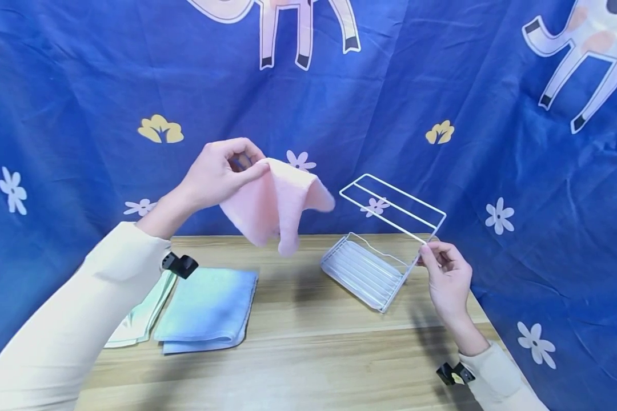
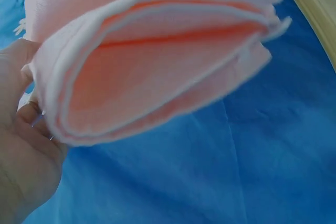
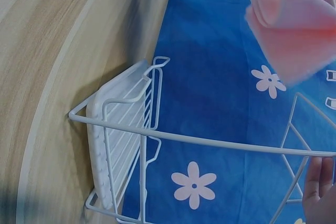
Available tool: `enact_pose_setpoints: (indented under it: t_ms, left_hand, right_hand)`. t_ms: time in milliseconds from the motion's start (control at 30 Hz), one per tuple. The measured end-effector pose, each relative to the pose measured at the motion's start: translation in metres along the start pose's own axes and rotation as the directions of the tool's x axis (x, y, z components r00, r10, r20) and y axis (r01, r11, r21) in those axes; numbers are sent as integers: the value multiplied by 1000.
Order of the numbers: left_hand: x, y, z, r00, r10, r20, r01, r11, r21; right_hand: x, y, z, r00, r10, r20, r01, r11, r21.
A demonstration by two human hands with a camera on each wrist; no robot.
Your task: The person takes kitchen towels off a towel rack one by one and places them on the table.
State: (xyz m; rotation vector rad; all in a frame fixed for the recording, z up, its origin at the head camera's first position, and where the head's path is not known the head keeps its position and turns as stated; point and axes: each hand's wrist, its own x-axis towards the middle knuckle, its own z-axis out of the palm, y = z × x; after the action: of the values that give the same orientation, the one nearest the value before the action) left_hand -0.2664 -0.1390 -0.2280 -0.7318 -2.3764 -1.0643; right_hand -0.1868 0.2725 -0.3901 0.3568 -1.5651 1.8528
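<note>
My left hand [image 1: 225, 171] pinches a folded pink cloth [image 1: 293, 191] by one edge, high above the table. In the left wrist view the pink cloth [image 2: 157, 82] bows open in layers beyond the thumb and fingers. A white wire rack [image 1: 393, 202] stands tilted at the right, with its top frame up in front of the curtain. Thumb and fingers of my right hand [image 1: 448, 277] grip its upright wire just below that frame. Low in the rack lies a ridged white tray [image 3: 115, 140], close to the tabletop.
On the left of the wooden table [image 1: 308, 365] lies a folded blue cloth [image 1: 208, 305]. Beside it a pale green cloth [image 1: 141, 319] is partly covered by my left sleeve. A blue curtain [image 1: 308, 114] with flowers and animals closes off the back and the sides.
</note>
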Motion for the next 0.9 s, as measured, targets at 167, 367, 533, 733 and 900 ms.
enact_pose_setpoints:
  t_ms: [167,367,533,733,900]
  left_hand:
    - [-10,-6,-3,1000,14,21,-14,1000,19]
    - [-23,-14,0,996,76,50,-77,997,26]
    - [-35,-20,6,991,107,74,-110,993,32]
    - [-49,-24,16,987,108,123,-110,994,12]
    - [-60,-24,25,982,106,156,-108,994,4]
  right_hand:
    - [0,0,0,1000,3,-2,-3,1000,-1]
    - [-1,0,0,1000,10,-5,-10,1000,-6]
    - [-1,0,1,1000,8,-5,-8,1000,-2]
    - [-2,0,1,1000,11,-10,-11,1000,-8]
    - [-2,-1,1,1000,12,-10,-12,1000,4]
